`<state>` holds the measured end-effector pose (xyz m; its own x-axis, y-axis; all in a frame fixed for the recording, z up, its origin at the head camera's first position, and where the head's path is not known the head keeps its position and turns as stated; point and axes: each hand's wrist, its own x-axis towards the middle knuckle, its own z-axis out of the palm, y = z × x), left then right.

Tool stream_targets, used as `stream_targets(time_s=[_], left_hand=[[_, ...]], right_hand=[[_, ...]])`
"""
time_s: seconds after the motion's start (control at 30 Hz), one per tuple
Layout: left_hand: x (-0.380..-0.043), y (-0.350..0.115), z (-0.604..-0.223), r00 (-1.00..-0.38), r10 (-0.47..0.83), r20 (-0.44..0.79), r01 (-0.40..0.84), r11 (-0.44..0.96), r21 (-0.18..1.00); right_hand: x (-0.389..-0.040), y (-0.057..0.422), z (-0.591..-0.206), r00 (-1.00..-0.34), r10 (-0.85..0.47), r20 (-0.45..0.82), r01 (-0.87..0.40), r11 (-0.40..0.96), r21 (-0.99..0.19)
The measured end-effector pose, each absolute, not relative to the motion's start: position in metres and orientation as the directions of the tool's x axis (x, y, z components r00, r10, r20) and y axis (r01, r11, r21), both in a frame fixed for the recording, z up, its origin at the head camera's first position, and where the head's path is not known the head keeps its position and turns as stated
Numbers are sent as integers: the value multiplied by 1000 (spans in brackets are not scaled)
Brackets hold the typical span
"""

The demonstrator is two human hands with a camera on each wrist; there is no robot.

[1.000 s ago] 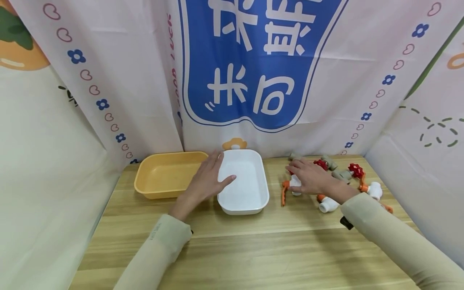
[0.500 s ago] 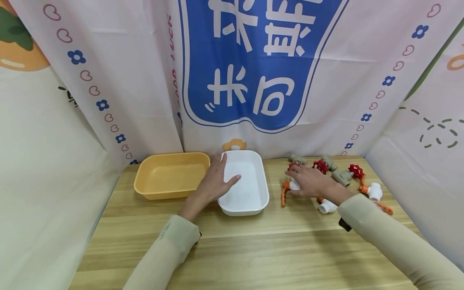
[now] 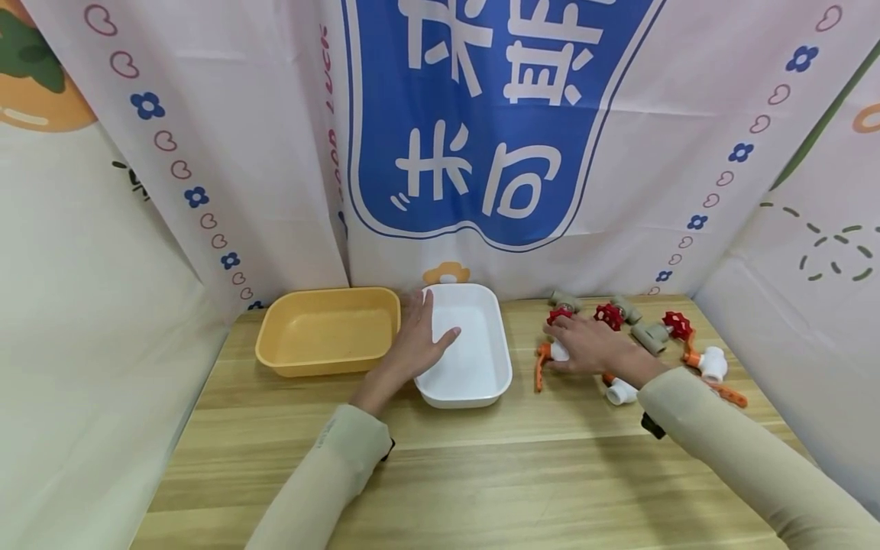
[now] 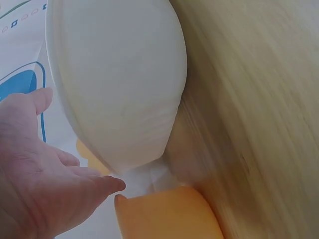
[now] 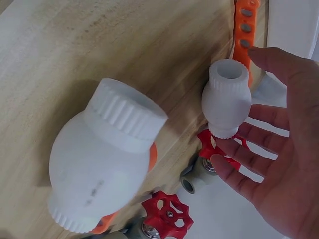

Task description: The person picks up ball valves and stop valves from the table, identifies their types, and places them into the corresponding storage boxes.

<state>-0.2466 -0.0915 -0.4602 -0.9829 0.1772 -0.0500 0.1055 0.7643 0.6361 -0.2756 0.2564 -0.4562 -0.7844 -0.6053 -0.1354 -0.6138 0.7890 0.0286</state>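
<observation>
My left hand (image 3: 415,345) reaches over the left rim of the white tray (image 3: 474,351), fingers extended and thumb spread. In the left wrist view its palm and fingertips are beside the tray's outer wall. My right hand (image 3: 590,344) is at a white ball valve (image 5: 227,102) with an orange lever handle (image 5: 244,30). The right wrist view shows the thumb by the lever and loosely bent fingers along the valve's other side, not closed round it. Just past the fingers lies a grey valve with a red handwheel (image 3: 561,312).
A yellow tray (image 3: 302,370) stands left of the white one. On the right lie more grey red-wheeled valves (image 3: 649,336) and white ball valves (image 3: 621,391) with orange levers. A printed cloth (image 3: 385,260) hangs along the table's back edge.
My left hand has shifted right, from between the two trays to farther over the white tray's rim. My right hand has drawn slightly toward me, staying at the ball valve.
</observation>
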Motion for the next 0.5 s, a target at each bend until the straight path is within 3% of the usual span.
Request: stream_targets(time_s=[0.5], left_hand=[[-253, -86, -477, -994, 107, -37, 56, 743, 667]], right_hand=[[-279, 258, -471, -776, -614, -146, -614, 788, -49]])
